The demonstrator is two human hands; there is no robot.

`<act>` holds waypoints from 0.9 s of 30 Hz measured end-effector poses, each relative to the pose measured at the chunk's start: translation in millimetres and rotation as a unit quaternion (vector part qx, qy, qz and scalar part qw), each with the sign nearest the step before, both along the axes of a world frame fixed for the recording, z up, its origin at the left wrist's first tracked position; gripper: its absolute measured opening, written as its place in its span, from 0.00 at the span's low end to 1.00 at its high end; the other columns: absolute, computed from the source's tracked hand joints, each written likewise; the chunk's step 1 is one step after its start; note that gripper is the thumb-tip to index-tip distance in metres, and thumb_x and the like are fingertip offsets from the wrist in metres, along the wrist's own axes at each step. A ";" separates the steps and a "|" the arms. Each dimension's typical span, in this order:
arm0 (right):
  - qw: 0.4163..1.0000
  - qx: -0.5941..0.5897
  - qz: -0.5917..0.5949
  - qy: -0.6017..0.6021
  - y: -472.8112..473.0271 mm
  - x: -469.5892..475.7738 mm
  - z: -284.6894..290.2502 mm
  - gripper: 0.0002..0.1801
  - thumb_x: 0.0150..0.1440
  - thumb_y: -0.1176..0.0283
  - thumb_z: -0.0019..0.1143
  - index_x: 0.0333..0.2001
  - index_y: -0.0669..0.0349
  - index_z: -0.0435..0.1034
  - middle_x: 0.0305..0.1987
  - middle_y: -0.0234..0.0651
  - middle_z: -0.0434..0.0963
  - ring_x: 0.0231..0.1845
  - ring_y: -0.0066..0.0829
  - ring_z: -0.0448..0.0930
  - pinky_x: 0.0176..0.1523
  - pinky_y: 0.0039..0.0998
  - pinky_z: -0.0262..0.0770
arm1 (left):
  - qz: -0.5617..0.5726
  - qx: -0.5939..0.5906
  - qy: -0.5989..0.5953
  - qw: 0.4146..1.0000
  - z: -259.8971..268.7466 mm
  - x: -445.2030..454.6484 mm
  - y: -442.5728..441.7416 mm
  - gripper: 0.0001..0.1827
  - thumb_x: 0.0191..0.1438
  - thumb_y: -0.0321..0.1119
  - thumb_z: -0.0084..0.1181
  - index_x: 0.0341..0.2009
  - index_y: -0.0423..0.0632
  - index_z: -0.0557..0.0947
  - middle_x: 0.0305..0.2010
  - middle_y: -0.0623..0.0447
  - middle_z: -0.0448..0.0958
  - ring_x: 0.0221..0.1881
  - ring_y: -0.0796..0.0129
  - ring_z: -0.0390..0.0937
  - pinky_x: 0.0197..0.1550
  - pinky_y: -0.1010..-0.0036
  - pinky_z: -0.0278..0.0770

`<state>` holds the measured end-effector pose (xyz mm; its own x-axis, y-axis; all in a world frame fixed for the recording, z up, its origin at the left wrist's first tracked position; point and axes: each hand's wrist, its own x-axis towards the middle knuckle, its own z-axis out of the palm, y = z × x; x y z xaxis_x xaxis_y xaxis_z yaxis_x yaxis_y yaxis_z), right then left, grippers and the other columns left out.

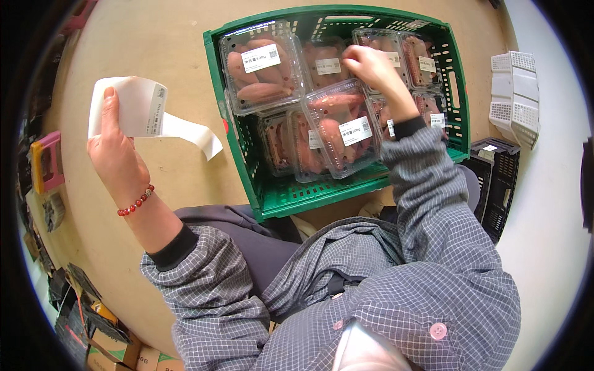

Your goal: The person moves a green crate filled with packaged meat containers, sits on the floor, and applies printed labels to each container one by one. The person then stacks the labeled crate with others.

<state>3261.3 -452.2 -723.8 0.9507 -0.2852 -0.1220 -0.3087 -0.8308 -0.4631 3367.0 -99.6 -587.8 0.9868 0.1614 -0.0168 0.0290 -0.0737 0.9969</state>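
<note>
My left hand (116,153) holds a roll of white printed labels (134,104), thumb pressed on its side. A loose strip of backing paper (195,134) trails from it to the right. Before me a green plastic crate (241,162) holds several clear plastic clamshell boxes of reddish tubers, probably sweet potatoes. My right hand (373,67) is over the crate, fingers curled by the label of a rear box (320,51); whether they pinch anything is hidden. A labelled box (343,104) lies tilted on others at the front. Another labelled box (260,92) sits raised at the left.
White plastic baskets (513,99) stand against the right wall, with black crates (499,185) nearer me. A pink and yellow plastic item (46,160) lies at far left. Cardboard boxes (113,348) are at lower left. My knees (232,241) are close to the green crate's near side.
</note>
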 end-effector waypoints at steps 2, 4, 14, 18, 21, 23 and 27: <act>0.973 0.107 0.067 0.194 17.0 45.0 -17.4 0.15 0.47 0.66 0.49 0.36 0.63 0.73 0.31 0.45 0.78 0.32 0.38 0.79 0.36 0.35 0.74 | 0.006 0.010 0.006 1.000 0.7 -2.7 0.5 0.15 0.54 0.35 0.53 0.38 0.34 0.79 0.37 0.50 0.77 0.38 0.70 0.74 0.42 0.77 0.71; 0.961 0.220 0.079 0.151 19.3 53.7 -61.0 0.15 0.47 0.64 0.49 0.27 0.67 0.73 0.21 0.39 0.76 0.21 0.32 0.75 0.27 0.32 0.70 | -0.005 0.004 0.002 1.000 2.1 -2.8 -5.2 0.16 0.54 0.35 0.53 0.38 0.34 0.79 0.37 0.50 0.77 0.37 0.70 0.74 0.42 0.77 0.71; 0.950 0.186 -0.039 0.248 -32.9 33.3 -50.2 0.13 0.43 0.65 0.52 0.23 0.66 0.73 0.21 0.35 0.76 0.20 0.25 0.73 0.25 0.29 0.70 | -0.030 0.008 0.011 0.999 -2.7 -3.8 1.3 0.17 0.55 0.34 0.52 0.42 0.32 0.76 0.42 0.49 0.75 0.43 0.70 0.72 0.47 0.77 0.70; 0.956 -0.216 -0.022 0.195 -48.5 -2.1 -9.4 0.13 0.45 0.64 0.55 0.26 0.65 0.74 0.25 0.44 0.78 0.23 0.38 0.78 0.26 0.35 0.74 | -0.017 0.025 -0.011 0.999 -5.8 -5.0 2.4 0.15 0.54 0.37 0.54 0.38 0.36 0.80 0.34 0.52 0.78 0.35 0.73 0.74 0.40 0.79 0.70; 0.958 -0.274 0.068 0.055 9.0 -13.6 45.3 0.10 0.48 0.64 0.51 0.28 0.58 0.74 0.21 0.41 0.76 0.26 0.42 0.78 0.30 0.36 0.76 | -0.018 0.041 -0.008 0.999 -5.7 -7.6 -2.2 0.15 0.53 0.38 0.54 0.37 0.37 0.80 0.34 0.52 0.78 0.35 0.73 0.74 0.40 0.79 0.69; 0.948 -0.111 0.279 -0.102 64.7 -23.8 29.4 0.05 0.46 0.69 0.49 0.27 0.56 0.71 0.19 0.37 0.74 0.27 0.37 0.78 0.29 0.32 0.76 | -0.023 0.039 -0.008 0.999 -2.8 -6.1 -7.0 0.16 0.53 0.38 0.54 0.37 0.37 0.80 0.33 0.53 0.78 0.35 0.73 0.74 0.39 0.79 0.69; 0.874 0.002 0.468 -0.131 175.6 -67.9 -32.3 0.06 0.40 0.67 0.52 0.18 0.56 0.68 0.21 0.34 0.69 0.31 0.32 0.73 0.50 0.34 0.66 | -0.035 0.025 -0.011 0.999 1.3 -3.2 -16.6 0.16 0.53 0.39 0.55 0.36 0.38 0.80 0.33 0.53 0.78 0.34 0.73 0.74 0.39 0.79 0.69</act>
